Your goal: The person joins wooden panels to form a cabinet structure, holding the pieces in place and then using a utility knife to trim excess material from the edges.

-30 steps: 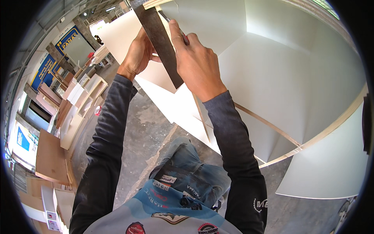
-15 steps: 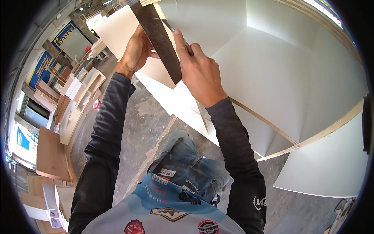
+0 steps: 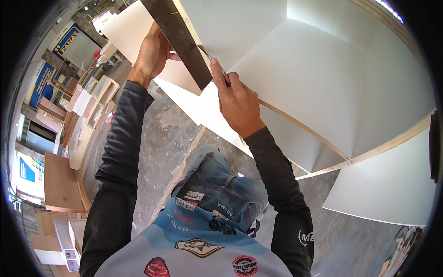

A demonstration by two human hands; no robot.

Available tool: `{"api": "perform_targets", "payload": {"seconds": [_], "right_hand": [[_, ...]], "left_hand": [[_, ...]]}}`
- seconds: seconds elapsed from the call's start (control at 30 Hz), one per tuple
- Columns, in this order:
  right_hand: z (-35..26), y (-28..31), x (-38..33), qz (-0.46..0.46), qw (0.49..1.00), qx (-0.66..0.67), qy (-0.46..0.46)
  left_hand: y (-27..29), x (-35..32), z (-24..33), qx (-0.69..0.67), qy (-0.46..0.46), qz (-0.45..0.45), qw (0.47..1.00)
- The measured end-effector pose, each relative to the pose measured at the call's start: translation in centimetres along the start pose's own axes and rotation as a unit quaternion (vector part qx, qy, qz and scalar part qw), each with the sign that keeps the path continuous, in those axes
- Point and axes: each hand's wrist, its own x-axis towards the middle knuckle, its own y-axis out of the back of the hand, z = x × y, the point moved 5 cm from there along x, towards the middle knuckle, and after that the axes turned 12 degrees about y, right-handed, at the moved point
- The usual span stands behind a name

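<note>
A dark flat straightedge [image 3: 181, 38] lies diagonally across a large white laminated board [image 3: 304, 78]. My left hand [image 3: 152, 51] presses on the straightedge from its left side, fingers curled over its edge. My right hand [image 3: 236, 102] grips a thin pencil-like tool [image 3: 213, 61] whose tip runs along the straightedge's right edge on the white board. Both forearms wear dark long sleeves.
More white boards with pale wooden edges [image 3: 392, 184] spread to the right and lower right. A grey concrete floor [image 3: 161, 138] lies below the boards. Stacked white and brown cabinet panels [image 3: 78, 134] stand at the left. My knees in blue jeans [image 3: 217, 180] are below.
My right hand has slid down and toward me along the straightedge with the tool. The view has shifted slightly; my left hand keeps holding the straightedge.
</note>
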Motion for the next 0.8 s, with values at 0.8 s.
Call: {"api": "perform_targets", "payload": {"seconds": [0.8], "right_hand": [[-0.7, -4.5, -8.6, -0.045, 0.998, 0.023, -0.048]], "left_hand": [[0.5, 0.1, -0.8, -0.008, 0.022, -0.009, 1.0]]}}
